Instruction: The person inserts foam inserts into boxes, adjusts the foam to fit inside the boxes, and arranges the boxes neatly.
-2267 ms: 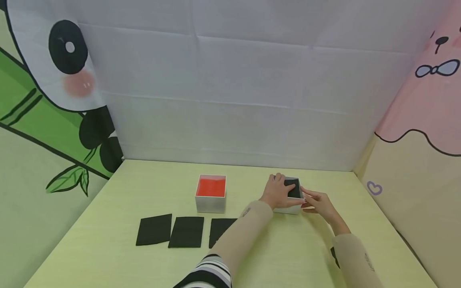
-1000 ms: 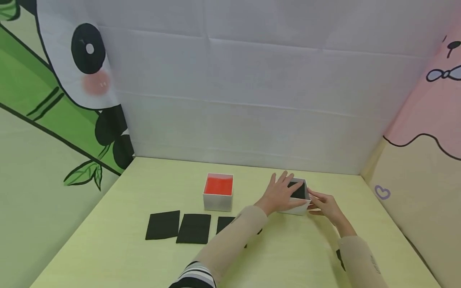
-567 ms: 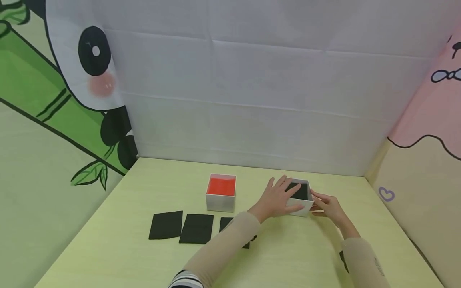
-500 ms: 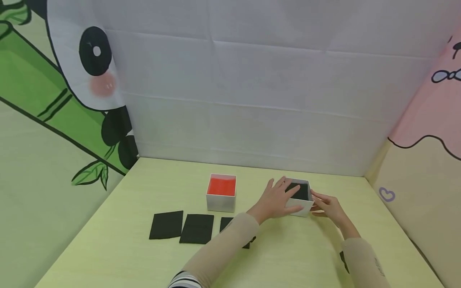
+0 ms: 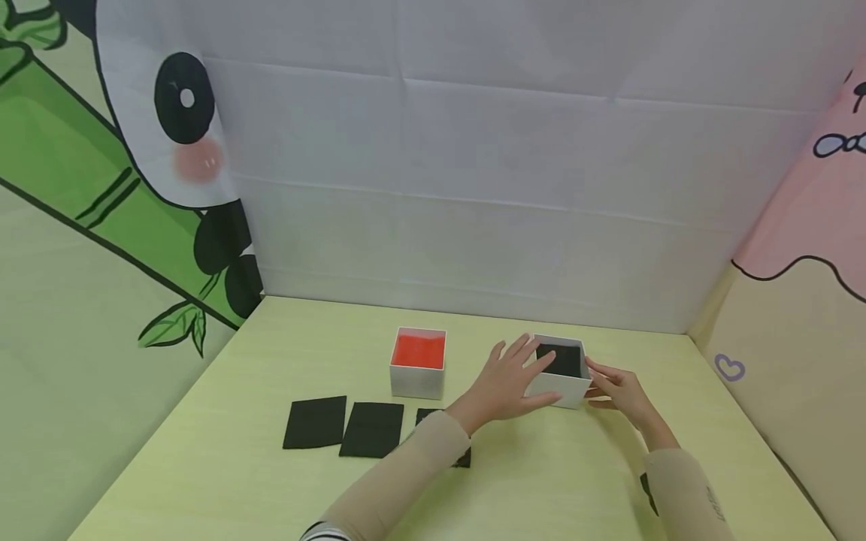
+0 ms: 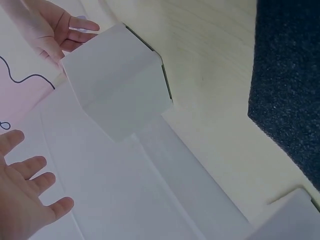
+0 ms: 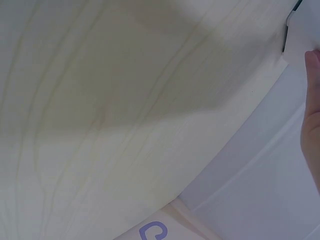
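Observation:
My left hand [image 5: 504, 383], fingers spread, is just left of a white open-topped box [image 5: 560, 392]; the left wrist view shows a gap between that hand [image 6: 22, 192] and the box [image 6: 120, 82]. A flat black piece [image 5: 561, 361] lies inside the box. On the box's right side rest the fairly straight fingers of my right hand [image 5: 622, 392]. In the right wrist view only part of the right hand [image 7: 312, 115] shows, against the box's edge.
A second white box [image 5: 416, 382] with a red piece [image 5: 419, 352] inside stands to the left. In front lie black squares [image 5: 315, 422], one partly hidden under my left forearm. A pale cloth wall [image 5: 433, 188] closes the table's back edge.
My left hand has drawn back leftward off the box, uncovering more of its rim and the black piece. My right hand stays at the box's side. The head view has shifted slightly.

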Available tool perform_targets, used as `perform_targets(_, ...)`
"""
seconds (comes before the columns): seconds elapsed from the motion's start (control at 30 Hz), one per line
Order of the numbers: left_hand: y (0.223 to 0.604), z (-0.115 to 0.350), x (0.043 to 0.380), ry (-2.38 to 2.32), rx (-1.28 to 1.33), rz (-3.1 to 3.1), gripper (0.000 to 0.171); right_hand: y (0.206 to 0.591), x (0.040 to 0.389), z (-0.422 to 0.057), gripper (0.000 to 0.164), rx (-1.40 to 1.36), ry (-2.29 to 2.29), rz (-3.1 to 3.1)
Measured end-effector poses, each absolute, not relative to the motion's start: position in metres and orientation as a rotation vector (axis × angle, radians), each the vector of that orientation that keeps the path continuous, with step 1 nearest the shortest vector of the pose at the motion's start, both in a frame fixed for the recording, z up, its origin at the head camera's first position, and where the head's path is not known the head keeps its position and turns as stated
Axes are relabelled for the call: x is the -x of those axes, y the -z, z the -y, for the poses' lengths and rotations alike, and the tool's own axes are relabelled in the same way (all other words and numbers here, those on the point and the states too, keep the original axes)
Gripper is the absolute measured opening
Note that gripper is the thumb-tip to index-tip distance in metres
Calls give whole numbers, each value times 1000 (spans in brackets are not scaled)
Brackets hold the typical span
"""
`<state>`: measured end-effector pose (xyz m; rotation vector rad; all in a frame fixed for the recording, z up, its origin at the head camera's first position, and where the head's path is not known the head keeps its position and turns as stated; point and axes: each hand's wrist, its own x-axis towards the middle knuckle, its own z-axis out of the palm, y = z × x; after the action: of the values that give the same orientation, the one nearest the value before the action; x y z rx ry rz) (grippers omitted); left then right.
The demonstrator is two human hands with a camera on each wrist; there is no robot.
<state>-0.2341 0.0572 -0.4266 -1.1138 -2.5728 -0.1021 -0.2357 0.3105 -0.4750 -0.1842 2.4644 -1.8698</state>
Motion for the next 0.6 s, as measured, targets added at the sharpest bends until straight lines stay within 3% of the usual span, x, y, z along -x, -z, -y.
perform_targets(0.6,441,-7,215,199,1129,2591,62,473,236,-308,45,162,1874,-2451)
